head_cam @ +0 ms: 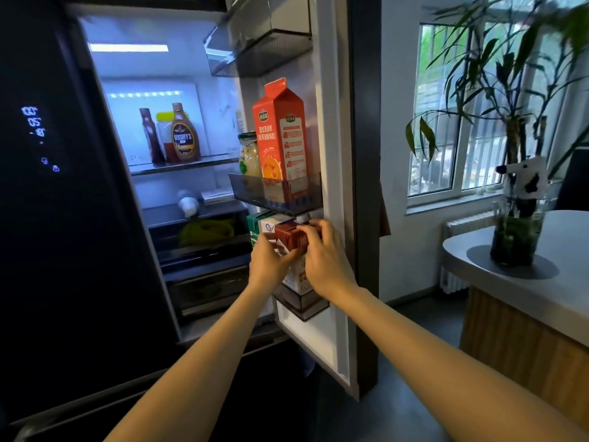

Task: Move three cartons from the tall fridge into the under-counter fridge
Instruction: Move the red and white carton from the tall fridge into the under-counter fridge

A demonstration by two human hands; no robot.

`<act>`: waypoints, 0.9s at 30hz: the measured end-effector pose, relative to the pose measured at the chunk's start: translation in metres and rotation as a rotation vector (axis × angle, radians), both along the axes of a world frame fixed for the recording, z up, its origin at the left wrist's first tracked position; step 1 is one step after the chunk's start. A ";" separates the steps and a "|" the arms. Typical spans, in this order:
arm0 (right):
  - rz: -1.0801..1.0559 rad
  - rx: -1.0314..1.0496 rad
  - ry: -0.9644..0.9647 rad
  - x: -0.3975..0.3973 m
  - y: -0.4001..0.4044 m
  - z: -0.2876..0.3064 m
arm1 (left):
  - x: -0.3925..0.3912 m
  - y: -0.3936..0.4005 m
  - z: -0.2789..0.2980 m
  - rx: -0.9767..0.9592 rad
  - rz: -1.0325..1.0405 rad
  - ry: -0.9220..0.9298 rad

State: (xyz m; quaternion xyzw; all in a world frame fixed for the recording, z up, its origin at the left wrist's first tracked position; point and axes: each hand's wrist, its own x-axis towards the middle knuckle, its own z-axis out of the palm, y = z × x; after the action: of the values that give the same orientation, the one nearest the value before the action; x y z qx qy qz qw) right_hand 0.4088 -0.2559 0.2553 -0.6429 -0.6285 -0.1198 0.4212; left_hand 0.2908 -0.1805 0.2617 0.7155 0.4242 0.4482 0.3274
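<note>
Right now we grip the brown carton [288,239] with left hand [271,261] and right hand [322,260] in the lower door bin [302,306], where lifting could snag the bin above [274,193].

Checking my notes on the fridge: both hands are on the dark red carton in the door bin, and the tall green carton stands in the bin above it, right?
Not quite. The head view shows that the tall carton above is orange-red, not green. Both the left hand and right hand do hold the dark red carton.
</note>
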 end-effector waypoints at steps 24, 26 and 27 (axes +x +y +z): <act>0.206 -0.003 0.247 0.013 0.002 -0.004 | -0.032 -0.038 -0.024 -0.065 -0.122 -0.301; 0.251 0.006 0.270 0.013 -0.001 -0.003 | -0.034 -0.041 -0.023 -0.038 -0.115 -0.317; 0.285 0.008 0.288 0.014 -0.004 -0.003 | -0.035 -0.042 -0.022 -0.026 -0.112 -0.326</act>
State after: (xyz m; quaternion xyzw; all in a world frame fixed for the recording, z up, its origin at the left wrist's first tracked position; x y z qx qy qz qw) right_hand 0.4231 -0.2596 0.2526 -0.5560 -0.6459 0.0319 0.5222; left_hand 0.2557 -0.2229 0.2393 0.6517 0.3307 0.5336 0.4258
